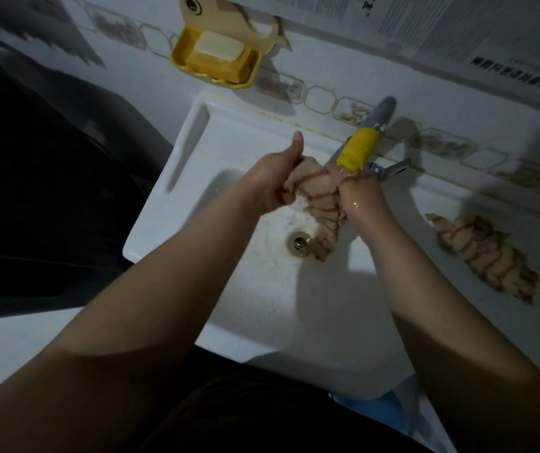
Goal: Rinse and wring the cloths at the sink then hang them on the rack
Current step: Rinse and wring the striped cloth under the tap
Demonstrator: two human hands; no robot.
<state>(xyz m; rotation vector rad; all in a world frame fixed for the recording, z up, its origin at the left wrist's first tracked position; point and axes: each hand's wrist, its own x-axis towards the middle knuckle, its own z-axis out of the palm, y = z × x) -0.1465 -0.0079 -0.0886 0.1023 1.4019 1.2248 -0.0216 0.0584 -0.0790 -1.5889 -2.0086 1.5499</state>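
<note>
A beige cloth with brown check lines hangs twisted over the white sink, just below the yellow-tipped tap. My left hand grips its left end, thumb pointing up. My right hand, wet, grips the other end right under the tap. The cloth's loose tail dangles beside the drain. A second cloth of the same pattern lies twisted on the sink's right ledge.
A yellow soap dish with a pale soap bar hangs on the tiled wall above the sink's left corner. A dark object fills the space left of the sink. Printed paper covers the wall at top right.
</note>
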